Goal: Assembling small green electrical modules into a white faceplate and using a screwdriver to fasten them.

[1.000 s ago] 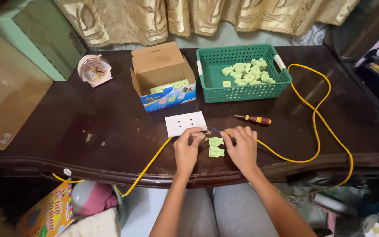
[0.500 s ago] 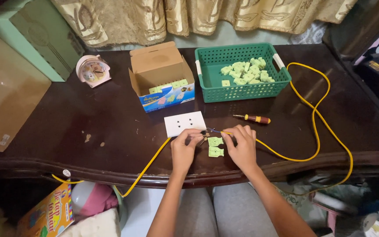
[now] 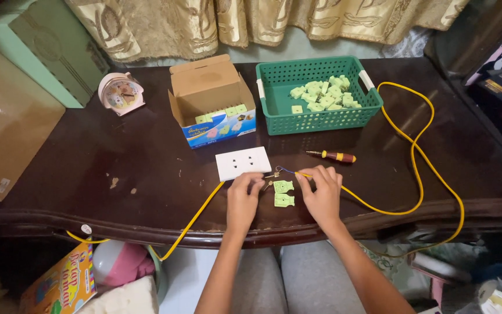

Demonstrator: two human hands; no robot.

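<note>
At the near edge of the dark wooden worktop (image 3: pixel 146 174), the left hand (image 3: pixel 244 195) has its fingers (image 3: pixel 255 180) pinched together on the bared wire ends of a yellow cable (image 3: pixel 413 174), and the right hand (image 3: pixel 321 192) has its fingers closed on the same cable just beside them. Two pale green plastic socket pieces (image 3: pixel 283 193) lie between the hands. At eleven o'clock, touching the left fingertips, sits a white rectangular outlet plate (image 3: pixel 243 162). At two o'clock lies a red-handled screwdriver (image 3: pixel 332 156), and beyond it a green plastic basket (image 3: pixel 280 99) of pale green parts. At twelve stands an open cardboard box (image 3: pixel 207 87).
</note>
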